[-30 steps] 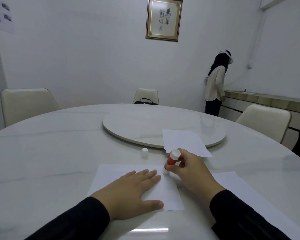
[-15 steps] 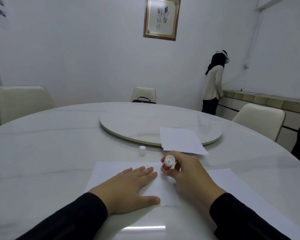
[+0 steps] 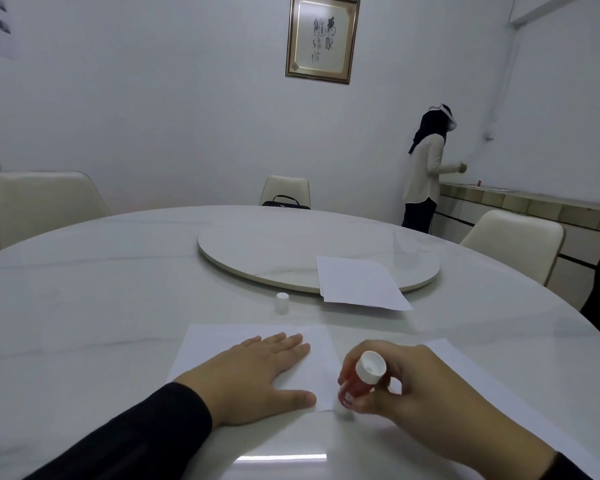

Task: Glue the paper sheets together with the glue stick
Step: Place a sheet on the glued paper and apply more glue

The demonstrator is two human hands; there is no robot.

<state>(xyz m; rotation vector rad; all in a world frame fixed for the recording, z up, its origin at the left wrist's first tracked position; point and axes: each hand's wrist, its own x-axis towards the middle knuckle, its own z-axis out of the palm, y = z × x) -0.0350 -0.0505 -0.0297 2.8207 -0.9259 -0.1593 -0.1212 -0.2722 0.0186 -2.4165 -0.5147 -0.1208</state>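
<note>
Red glue stick (image 3: 359, 382): I see it pinched in my right hand (image 3: 420, 386), tip down at the near right corner of the sheet (image 3: 222, 341); a second ago it was at the far edge, so this edge reads as coated.
Left hand (image 3: 253, 372): fingers straight, together, still pressing paper flat.
Cap (image 3: 282, 301): off, standing apart.
Second sheet (image 3: 357, 284): on turntable (image 3: 257, 251), not yet joined.

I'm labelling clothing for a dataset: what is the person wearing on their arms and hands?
Both arms are in long black sleeves reaching to the wrists. The left hand and right hand are bare: no gloves show, and no rings, watch or bracelet are visible. The sleeve fabric looks plain, with no markings or logos showing.
</note>
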